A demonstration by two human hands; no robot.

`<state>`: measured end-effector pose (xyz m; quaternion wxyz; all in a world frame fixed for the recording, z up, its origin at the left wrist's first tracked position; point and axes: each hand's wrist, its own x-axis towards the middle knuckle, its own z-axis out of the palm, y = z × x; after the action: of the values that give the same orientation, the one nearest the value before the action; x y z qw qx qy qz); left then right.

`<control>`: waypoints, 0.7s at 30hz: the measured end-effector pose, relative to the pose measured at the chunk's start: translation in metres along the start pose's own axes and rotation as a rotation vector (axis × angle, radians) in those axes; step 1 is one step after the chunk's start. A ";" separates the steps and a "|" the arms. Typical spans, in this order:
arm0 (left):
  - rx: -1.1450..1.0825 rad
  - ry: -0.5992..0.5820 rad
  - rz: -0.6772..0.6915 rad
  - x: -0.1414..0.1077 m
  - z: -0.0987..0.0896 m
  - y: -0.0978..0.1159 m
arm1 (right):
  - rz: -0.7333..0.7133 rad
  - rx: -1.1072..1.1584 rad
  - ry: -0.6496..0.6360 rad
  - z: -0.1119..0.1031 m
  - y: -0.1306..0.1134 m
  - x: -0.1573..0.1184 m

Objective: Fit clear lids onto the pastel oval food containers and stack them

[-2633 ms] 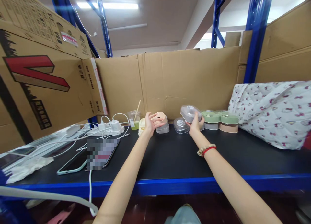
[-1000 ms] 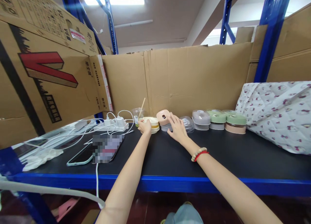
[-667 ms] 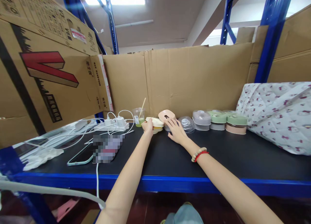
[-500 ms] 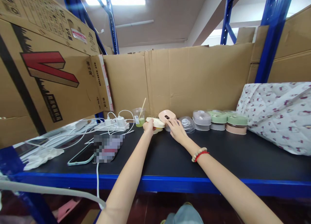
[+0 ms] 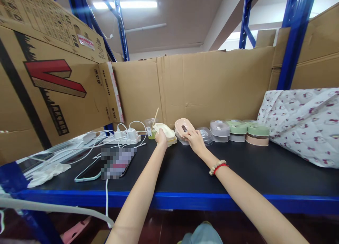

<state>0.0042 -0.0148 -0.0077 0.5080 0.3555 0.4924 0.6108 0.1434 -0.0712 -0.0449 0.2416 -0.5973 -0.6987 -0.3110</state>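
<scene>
My left hand (image 5: 161, 138) is closed on a cream oval dish (image 5: 166, 131), tilted over a pale yellow piece (image 5: 172, 141) near the back of the black shelf. Just to the right, the fingers of my right hand (image 5: 194, 140) pinch the near right edge of a pink oval piece (image 5: 182, 125) with a dark slot in it. Clear plastic parts lie beneath the pink piece, partly hidden. A clear lid (image 5: 206, 134) is beside my right hand.
Lidded boxes stand at the back right, one lilac (image 5: 219, 129) and several green, before a patterned cloth (image 5: 307, 127). Left are a cup (image 5: 150, 131) with a stick, a power strip (image 5: 123, 138), cables and phones (image 5: 90, 170). Cardboard (image 5: 212, 85) stands behind.
The cream dish has shifted left and up, tilting so more of its inside shows. The pink piece is tipped up more, and my right hand has moved slightly right, now gripping its edge.
</scene>
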 end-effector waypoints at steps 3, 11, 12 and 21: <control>0.002 0.007 0.014 0.003 0.001 -0.003 | 0.005 0.006 -0.022 -0.005 -0.001 0.000; 0.006 -0.006 0.107 -0.002 0.000 0.002 | -0.035 0.003 0.214 -0.013 -0.005 -0.002; -0.007 -0.013 0.116 -0.006 0.001 0.004 | -0.049 0.012 0.236 -0.014 -0.007 -0.002; -0.243 -0.250 0.199 -0.030 0.006 0.015 | -0.194 0.103 0.317 -0.018 -0.026 0.000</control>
<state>0.0125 -0.0424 0.0101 0.5417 0.4114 0.3106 0.6640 0.1173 -0.0866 -0.0357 0.3478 -0.4575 -0.7211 -0.3869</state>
